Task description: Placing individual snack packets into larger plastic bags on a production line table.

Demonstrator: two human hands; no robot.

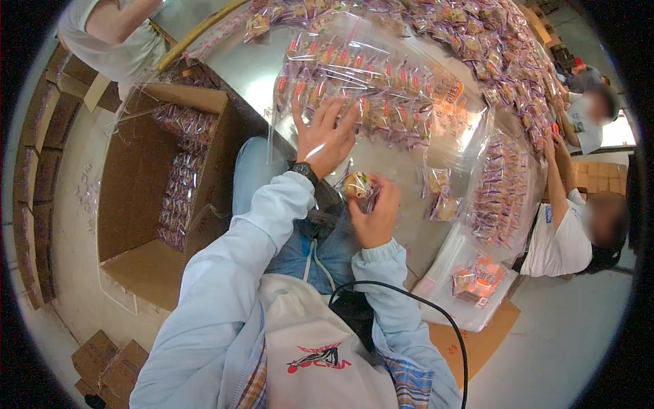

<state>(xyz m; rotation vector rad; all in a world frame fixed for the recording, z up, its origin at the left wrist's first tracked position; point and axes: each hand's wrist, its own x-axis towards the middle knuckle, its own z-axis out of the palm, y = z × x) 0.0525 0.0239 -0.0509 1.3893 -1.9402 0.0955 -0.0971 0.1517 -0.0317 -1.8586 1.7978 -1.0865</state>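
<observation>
My left hand [325, 138] lies with fingers spread on a large clear plastic bag [454, 122] filled with rows of small wrapped pastries [352, 87]. Its fingertips touch the near row. A black watch is on that wrist. Closer to my body, my right hand [377, 212] grips a single wrapped pastry [358, 185] between thumb and fingers, at the table's near edge. Two more wrapped pastries [443, 197] lie on the table to the right of that hand. Farther right rests another clear bag [498, 189] packed with pastries in rows.
An open cardboard box [148, 194] on the left holds packed pastries. A large heap of wrapped pastries [475, 46] covers the far table. Flat plastic bags [444, 286] lie at right. One person's arm [120, 23] is at upper left; other people [562, 230] work at right.
</observation>
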